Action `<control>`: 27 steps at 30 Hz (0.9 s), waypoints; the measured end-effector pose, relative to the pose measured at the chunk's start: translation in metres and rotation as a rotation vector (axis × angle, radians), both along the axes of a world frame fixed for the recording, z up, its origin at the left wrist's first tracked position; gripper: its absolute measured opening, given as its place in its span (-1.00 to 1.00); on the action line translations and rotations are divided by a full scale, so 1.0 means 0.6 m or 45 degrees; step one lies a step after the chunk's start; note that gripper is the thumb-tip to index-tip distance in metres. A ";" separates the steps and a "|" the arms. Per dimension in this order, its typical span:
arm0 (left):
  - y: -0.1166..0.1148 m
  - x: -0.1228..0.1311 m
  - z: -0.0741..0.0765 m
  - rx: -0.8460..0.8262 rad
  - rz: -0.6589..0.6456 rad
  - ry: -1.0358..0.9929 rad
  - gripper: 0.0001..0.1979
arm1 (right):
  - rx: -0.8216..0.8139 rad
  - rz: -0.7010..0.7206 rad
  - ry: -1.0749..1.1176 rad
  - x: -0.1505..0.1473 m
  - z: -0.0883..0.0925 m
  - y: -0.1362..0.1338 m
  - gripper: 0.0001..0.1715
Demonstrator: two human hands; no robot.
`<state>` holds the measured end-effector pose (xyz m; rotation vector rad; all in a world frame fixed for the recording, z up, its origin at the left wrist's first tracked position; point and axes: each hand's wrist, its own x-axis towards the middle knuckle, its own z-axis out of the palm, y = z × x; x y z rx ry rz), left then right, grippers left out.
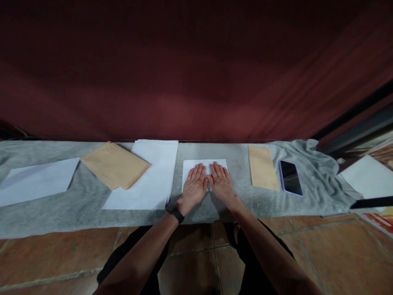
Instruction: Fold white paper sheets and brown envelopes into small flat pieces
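Sheet is lying on grey cloth. Left hand is resting open and flat on the sheet's left half, right hand likewise on its right; neither is gripping anything. Left of the sheet, envelopes are overlapping a paper stack. Right of it, one envelope is lying, phone sitting just beyond.

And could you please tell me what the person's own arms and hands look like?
Both the left hand and the right hand are gloveless, with no sleeves on the visible forearms. A black wristband circles the left wrist; the right wrist has none.
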<state>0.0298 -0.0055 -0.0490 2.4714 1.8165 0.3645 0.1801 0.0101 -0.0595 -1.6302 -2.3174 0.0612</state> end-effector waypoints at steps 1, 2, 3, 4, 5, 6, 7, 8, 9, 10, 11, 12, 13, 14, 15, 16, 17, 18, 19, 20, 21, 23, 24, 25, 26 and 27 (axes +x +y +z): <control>0.003 -0.002 0.000 0.005 0.011 0.001 -0.42 | 0.011 -0.007 -0.004 0.001 -0.001 0.002 -0.36; 0.006 -0.004 -0.001 0.012 0.023 0.004 -0.42 | 0.020 -0.015 -0.007 0.003 -0.003 0.003 -0.36; 0.009 -0.005 -0.001 0.017 0.034 0.008 -0.42 | 0.027 -0.023 -0.008 0.004 -0.004 0.004 -0.35; 0.012 -0.007 -0.001 0.020 0.045 0.014 -0.42 | 0.033 -0.033 -0.006 0.004 -0.005 0.005 -0.34; 0.015 -0.009 -0.001 0.020 0.059 0.020 -0.42 | 0.041 -0.043 0.001 0.005 -0.006 0.007 -0.33; 0.018 -0.011 -0.001 0.016 0.075 0.025 -0.42 | 0.051 -0.055 0.010 0.005 -0.007 0.008 -0.33; 0.022 -0.013 -0.001 0.011 0.096 0.030 -0.41 | 0.063 -0.070 0.020 0.006 -0.008 0.010 -0.32; 0.025 -0.016 -0.001 0.005 0.122 0.034 -0.41 | 0.077 -0.092 0.030 0.007 -0.009 0.012 -0.32; 0.029 -0.018 -0.001 0.001 0.152 0.036 -0.41 | 0.092 -0.126 0.038 0.008 -0.010 0.015 -0.32; 0.033 -0.020 -0.001 -0.002 0.183 0.037 -0.41 | 0.110 -0.168 0.042 0.009 -0.010 0.018 -0.33; 0.036 -0.022 0.000 -0.003 0.212 0.037 -0.41 | 0.127 -0.215 0.044 0.011 -0.010 0.021 -0.33; 0.038 -0.023 0.000 -0.002 0.237 0.036 -0.40 | 0.143 -0.262 0.043 0.012 -0.009 0.024 -0.33; 0.039 -0.023 0.000 0.001 0.259 0.032 -0.40 | 0.156 -0.300 0.040 0.012 -0.007 0.027 -0.34; 0.040 -0.022 0.001 0.005 0.281 0.026 -0.40 | 0.161 -0.324 0.037 0.012 -0.005 0.029 -0.34; 0.039 -0.019 0.001 0.010 0.302 0.018 -0.40 | 0.156 -0.329 0.034 0.010 -0.002 0.030 -0.35; 0.038 -0.015 0.002 0.015 0.311 0.008 -0.40 | 0.141 -0.314 0.031 0.006 0.000 0.031 -0.35; 0.036 -0.011 0.003 0.018 0.301 -0.002 -0.40 | 0.117 -0.281 0.028 0.001 0.003 0.030 -0.36; 0.033 -0.006 0.004 0.017 0.270 -0.010 -0.40 | 0.085 -0.234 0.027 -0.005 0.005 0.029 -0.36; 0.030 -0.002 0.004 0.012 0.224 -0.014 -0.41 | 0.050 -0.183 0.029 -0.011 0.006 0.028 -0.36; 0.027 0.002 0.005 0.001 0.175 -0.014 -0.42 | 0.017 -0.137 0.033 -0.017 0.007 0.026 -0.37; 0.023 0.004 0.006 -0.012 0.134 -0.011 -0.43 | -0.009 -0.102 0.041 -0.023 0.007 0.025 -0.37; 0.019 0.005 0.008 -0.037 0.099 0.001 -0.44 | -0.035 -0.070 0.057 -0.030 0.004 0.022 -0.37; 0.017 0.004 0.008 -0.043 0.100 0.007 -0.44 | -0.035 -0.066 0.060 -0.031 0.003 0.021 -0.37; 0.016 0.002 0.009 -0.045 0.100 0.014 -0.44 | -0.031 -0.062 0.058 -0.031 0.001 0.020 -0.36; 0.015 0.000 0.009 -0.044 0.098 0.020 -0.44 | -0.024 -0.056 0.053 -0.029 0.000 0.019 -0.36; 0.014 -0.002 0.009 -0.040 0.095 0.025 -0.44 | -0.016 -0.048 0.045 -0.027 -0.001 0.019 -0.36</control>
